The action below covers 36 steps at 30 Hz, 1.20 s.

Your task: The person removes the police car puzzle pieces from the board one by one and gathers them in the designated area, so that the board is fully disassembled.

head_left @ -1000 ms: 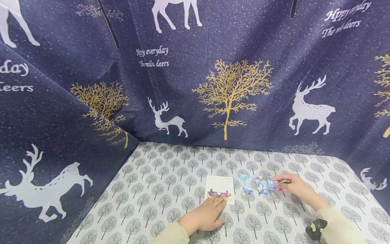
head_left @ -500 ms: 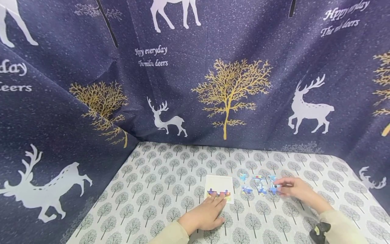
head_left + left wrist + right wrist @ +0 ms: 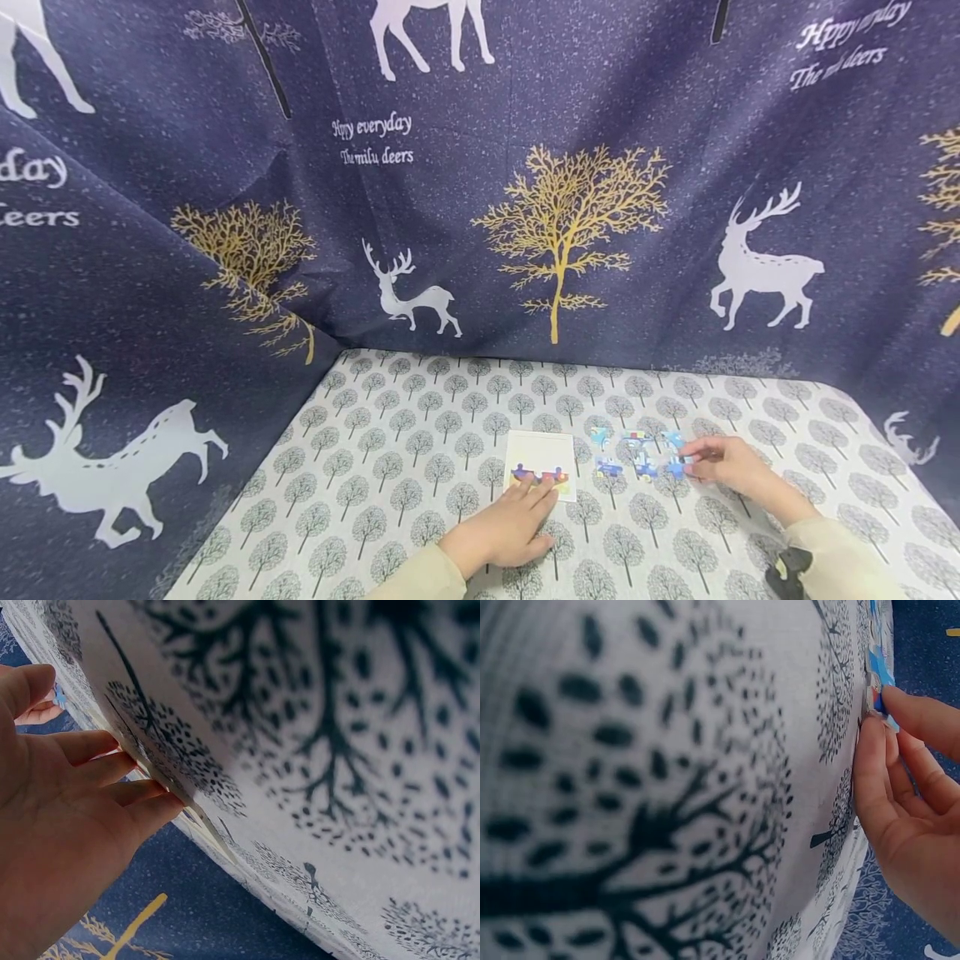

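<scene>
A white puzzle board [image 3: 539, 447] lies flat on the cloth, with purple and yellow pieces along its near end. My left hand [image 3: 510, 529] rests on that end with fingers extended, covering part of those pieces. In the left wrist view, the left fingertips [image 3: 169, 802] press on the edge of the thin board [image 3: 214, 834]. To the board's right, my right hand [image 3: 731, 467] pinches the edge of a blue puzzle piece [image 3: 676, 467] between thumb and finger. The right wrist view shows this piece [image 3: 877, 696] low over the cloth, partly hidden by the fingertips.
Several loose blue puzzle pieces [image 3: 609, 468] lie in two rough rows between the board and my right hand. A tree-print cloth [image 3: 420, 517] covers the table. Dark blue deer-print curtains [image 3: 450, 192] hang behind and to the left. A black device [image 3: 787, 573] is at my right sleeve.
My right hand has moved slightly right and a little nearer with the blue piece, uncovering another piece behind it. My left hand has stayed on the board.
</scene>
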Each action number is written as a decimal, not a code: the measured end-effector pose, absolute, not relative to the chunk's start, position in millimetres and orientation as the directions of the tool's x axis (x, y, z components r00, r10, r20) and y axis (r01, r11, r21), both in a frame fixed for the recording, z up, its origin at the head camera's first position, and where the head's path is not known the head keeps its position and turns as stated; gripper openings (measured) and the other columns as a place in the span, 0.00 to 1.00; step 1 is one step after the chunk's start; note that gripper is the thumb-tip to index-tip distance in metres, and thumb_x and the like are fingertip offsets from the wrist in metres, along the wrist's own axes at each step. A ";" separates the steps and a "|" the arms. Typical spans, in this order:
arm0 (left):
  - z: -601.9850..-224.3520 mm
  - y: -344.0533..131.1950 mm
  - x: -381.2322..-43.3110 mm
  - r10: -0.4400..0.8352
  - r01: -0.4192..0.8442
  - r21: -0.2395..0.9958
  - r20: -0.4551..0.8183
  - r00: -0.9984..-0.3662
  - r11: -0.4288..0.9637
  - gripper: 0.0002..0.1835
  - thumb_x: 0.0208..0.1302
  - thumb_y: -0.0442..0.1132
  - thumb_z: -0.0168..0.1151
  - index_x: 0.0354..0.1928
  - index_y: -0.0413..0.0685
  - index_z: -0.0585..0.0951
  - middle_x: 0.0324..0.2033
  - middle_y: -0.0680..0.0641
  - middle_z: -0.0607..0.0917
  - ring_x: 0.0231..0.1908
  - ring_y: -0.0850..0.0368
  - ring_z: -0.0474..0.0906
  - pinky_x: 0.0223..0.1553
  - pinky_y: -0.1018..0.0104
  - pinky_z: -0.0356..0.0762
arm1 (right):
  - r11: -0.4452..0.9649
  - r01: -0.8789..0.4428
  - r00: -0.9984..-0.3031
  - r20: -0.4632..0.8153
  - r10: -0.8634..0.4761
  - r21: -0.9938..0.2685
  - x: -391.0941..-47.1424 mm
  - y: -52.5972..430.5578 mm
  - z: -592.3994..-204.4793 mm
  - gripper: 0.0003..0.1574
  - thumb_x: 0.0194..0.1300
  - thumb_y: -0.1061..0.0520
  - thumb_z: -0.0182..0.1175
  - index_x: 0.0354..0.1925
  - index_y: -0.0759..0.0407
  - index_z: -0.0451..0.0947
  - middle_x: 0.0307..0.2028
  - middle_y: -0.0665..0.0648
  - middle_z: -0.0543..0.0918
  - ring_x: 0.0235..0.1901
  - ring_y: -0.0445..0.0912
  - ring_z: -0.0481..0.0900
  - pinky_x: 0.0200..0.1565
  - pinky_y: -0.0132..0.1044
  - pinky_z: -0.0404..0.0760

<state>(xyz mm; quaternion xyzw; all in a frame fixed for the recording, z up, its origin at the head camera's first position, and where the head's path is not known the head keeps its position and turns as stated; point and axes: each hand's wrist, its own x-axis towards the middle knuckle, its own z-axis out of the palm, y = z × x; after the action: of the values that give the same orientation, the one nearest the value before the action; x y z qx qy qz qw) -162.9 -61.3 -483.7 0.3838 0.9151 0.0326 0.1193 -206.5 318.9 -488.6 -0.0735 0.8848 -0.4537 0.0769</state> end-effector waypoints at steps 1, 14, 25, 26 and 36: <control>-483.8 -61.4 -162.9 0.712 0.696 0.151 -0.192 -0.676 0.702 0.35 0.72 0.59 0.43 0.73 0.48 0.58 0.74 0.49 0.54 0.73 0.46 0.49 0.71 0.56 0.54 | 0.586 -0.066 -0.978 -0.063 -0.198 -0.808 -206.3 318.6 -488.1 0.20 0.56 0.61 0.68 0.46 0.71 0.79 0.34 0.58 0.82 0.30 0.46 0.82 0.32 0.34 0.83; -485.9 -61.0 -163.6 0.713 0.698 0.150 -0.191 -0.674 0.700 0.35 0.73 0.59 0.42 0.74 0.48 0.58 0.74 0.49 0.53 0.73 0.46 0.48 0.70 0.55 0.54 | 0.632 -0.093 -0.985 -0.020 -0.169 -0.769 -207.4 316.3 -490.6 0.16 0.52 0.63 0.68 0.40 0.70 0.80 0.32 0.57 0.81 0.28 0.44 0.80 0.31 0.32 0.83; -485.4 -61.1 -161.6 0.711 0.698 0.142 -0.181 -0.679 0.702 0.34 0.73 0.57 0.43 0.74 0.47 0.57 0.74 0.47 0.54 0.73 0.45 0.49 0.70 0.54 0.54 | 0.632 -0.090 -0.987 -0.016 -0.161 -0.770 -208.0 314.1 -489.9 0.15 0.52 0.65 0.68 0.39 0.70 0.79 0.32 0.57 0.81 0.28 0.43 0.80 0.31 0.32 0.83; -485.4 -61.1 -161.5 0.712 0.699 0.138 -0.179 -0.679 0.702 0.34 0.73 0.57 0.43 0.74 0.47 0.57 0.74 0.47 0.53 0.72 0.45 0.49 0.70 0.54 0.54 | 0.629 -0.091 -0.986 -0.017 -0.163 -0.772 -208.0 314.2 -489.9 0.15 0.52 0.65 0.68 0.39 0.71 0.79 0.32 0.57 0.81 0.28 0.43 0.80 0.31 0.32 0.83; -485.3 -61.1 -161.9 0.712 0.701 0.130 -0.182 -0.678 0.701 0.34 0.73 0.57 0.43 0.74 0.47 0.57 0.74 0.47 0.53 0.72 0.46 0.49 0.70 0.55 0.55 | 0.675 -0.167 -0.985 0.090 -0.147 -0.719 -207.9 312.5 -483.4 0.13 0.61 0.61 0.64 0.43 0.68 0.80 0.34 0.60 0.84 0.28 0.40 0.80 0.28 0.33 0.80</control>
<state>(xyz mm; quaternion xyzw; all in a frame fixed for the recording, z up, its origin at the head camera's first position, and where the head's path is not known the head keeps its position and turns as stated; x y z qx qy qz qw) -161.9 -61.1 -485.3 0.3858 0.9157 0.0245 0.1097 -207.9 312.5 -483.4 -0.0858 0.9151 -0.3938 -0.0125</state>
